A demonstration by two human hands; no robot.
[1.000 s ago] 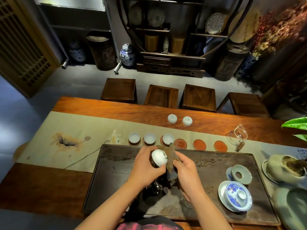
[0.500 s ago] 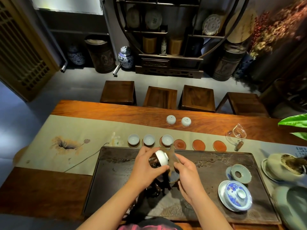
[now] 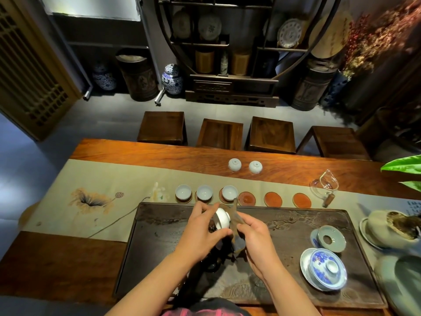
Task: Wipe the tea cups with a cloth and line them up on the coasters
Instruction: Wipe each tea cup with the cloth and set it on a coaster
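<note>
1. Left hand at centre frame, grip closed around a small white cup, cup tipped on its side above the dark tray.
2. Right hand just right of it, grip pinching a brown cloth pressed against the cup's mouth; cloth tail hanging down between the hands.
3. Above the tray's upper edge, a row of six coasters on the pale runner: three white cups standing upright on the left three, three red coasters bare to the right.
4. Higher up, on the bare wood of the desk, two more cups upside down, side by side.
5. Lower right of the tray: blue-patterned lidded bowl, with a pale strainer just above it.
6. Right of the coaster row: glass pitcher.
</note>
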